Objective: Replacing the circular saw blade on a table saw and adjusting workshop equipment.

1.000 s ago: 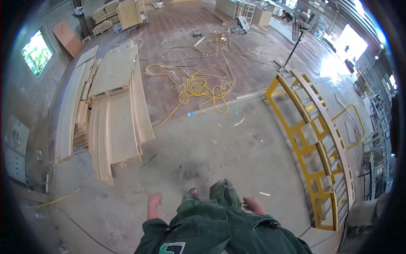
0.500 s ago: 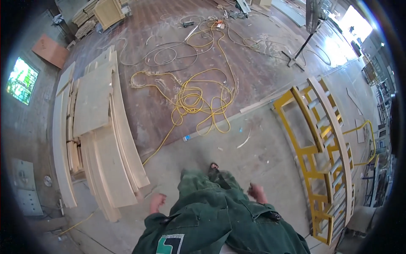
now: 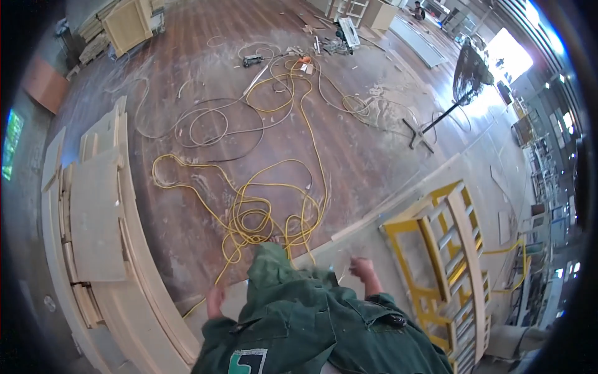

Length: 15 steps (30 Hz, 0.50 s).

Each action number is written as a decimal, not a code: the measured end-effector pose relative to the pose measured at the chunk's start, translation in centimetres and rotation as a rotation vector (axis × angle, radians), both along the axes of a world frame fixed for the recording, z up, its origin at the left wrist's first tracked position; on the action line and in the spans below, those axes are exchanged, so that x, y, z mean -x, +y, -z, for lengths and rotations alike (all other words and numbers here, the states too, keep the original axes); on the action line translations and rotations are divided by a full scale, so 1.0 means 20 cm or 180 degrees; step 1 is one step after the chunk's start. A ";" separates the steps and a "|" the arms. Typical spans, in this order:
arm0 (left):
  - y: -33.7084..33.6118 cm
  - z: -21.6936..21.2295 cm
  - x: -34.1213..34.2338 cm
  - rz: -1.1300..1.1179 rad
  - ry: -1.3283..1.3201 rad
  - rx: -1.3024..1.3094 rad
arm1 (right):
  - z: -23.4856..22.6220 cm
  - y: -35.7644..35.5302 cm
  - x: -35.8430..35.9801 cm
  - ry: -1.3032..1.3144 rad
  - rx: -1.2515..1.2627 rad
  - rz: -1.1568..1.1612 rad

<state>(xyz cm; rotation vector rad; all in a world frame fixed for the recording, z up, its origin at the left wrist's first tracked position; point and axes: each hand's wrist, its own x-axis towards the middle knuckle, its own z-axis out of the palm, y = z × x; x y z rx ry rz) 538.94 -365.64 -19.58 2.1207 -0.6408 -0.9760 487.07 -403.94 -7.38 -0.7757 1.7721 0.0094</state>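
My left hand (image 3: 216,297) hangs beside my green trouser leg, near the yellow cable where it runs toward the wood stack. It is blurred, its fingers are hard to make out, and nothing shows in it. On the other side, my right hand (image 3: 362,268) swings forward over the pale floor with fingers curled in and no object visible. It is nearest to the yellow roller stand (image 3: 430,249), but apart from it. Ahead of my legs lies a tangled yellow cable (image 3: 249,218) in loose loops on the brown floor.
Stacked wooden boards and panels (image 3: 96,230) stand at the left. Grey hoses (image 3: 208,128) snake across the floor ahead. A pedestal fan (image 3: 471,78) stands at the far right. Tools and a machine (image 3: 344,36) lie farther back, where a person (image 3: 418,10) sits low.
I have moved forward: the cable tangle, roller stand and boards now appear closer. The far floor, fan and machine show more fully. My right hand has swung forward; my left hand has moved lower.
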 end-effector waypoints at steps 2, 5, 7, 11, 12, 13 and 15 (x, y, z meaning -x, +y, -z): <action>-0.82 -0.10 -0.21 -0.0514 0.0755 -0.0361 | 0.10 -0.09 0.04 -0.0461 -0.0033 0.0577; -1.73 -0.51 -0.53 -0.0035 0.0274 0.0428 | -0.02 -0.31 -0.12 -0.0344 -0.0260 0.1350; -2.24 -0.71 -0.75 0.0123 0.0336 0.0502 | 0.04 -0.52 -0.15 -0.0395 -0.0236 0.1069; -2.83 -0.80 -1.00 -0.0344 0.0116 0.0542 | 0.53 -0.84 -0.06 -0.0509 -0.0555 0.0945; -2.93 -0.62 -1.13 -0.0299 0.0124 0.0530 | 0.64 -1.06 -0.09 -0.0616 -0.0669 0.1093; -2.98 -0.41 -1.22 -0.0281 0.0069 0.0517 | 0.60 -1.32 -0.28 -0.0294 -0.0846 0.1092; -3.20 -0.26 -1.15 -0.1111 0.0744 0.0419 | 0.66 -1.77 -0.46 -0.0187 -0.0049 0.1143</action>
